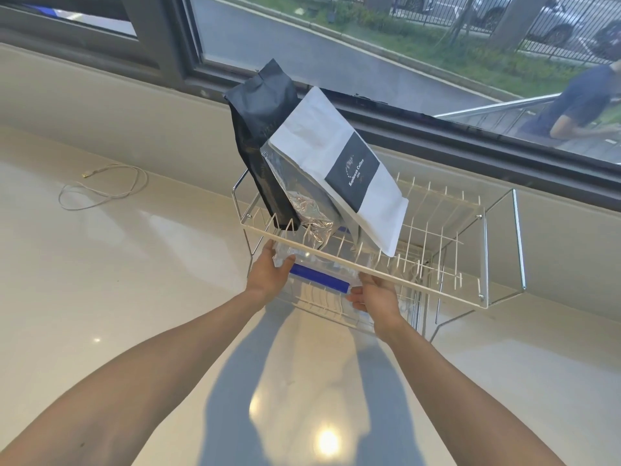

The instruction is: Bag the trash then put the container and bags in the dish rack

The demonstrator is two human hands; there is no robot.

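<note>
From the head camera, your two forearms reach up from the bottom of the frame toward the dish rack, a two-tier wire rack that stands on the pale glossy bench right of centre, below the window.

Your left hand grips the left end of a clear container with a blue strip along its near edge, thumb over the top corner and fingers curled beneath. Your right hand holds the container's right end, fingers wrapped round its edge. The container sits just under the upper tier's front rail, at the front of the lower tier; you cannot tell whether it rests on the lower wires or hangs in your hands.

In the upper tier, three bags stand among the prongs, leaning toward the upper left of the frame. The black bag is furthest left and tallest. The silver foil bag is in the middle, touching the black one. The white bag with a dark label overlaps the foil bag from the right.

At the left of the frame, a thin pale cable lies looped on the bench, well apart from the rack. Through the glass at the upper right, a person in a dark shirt is outside.
</note>
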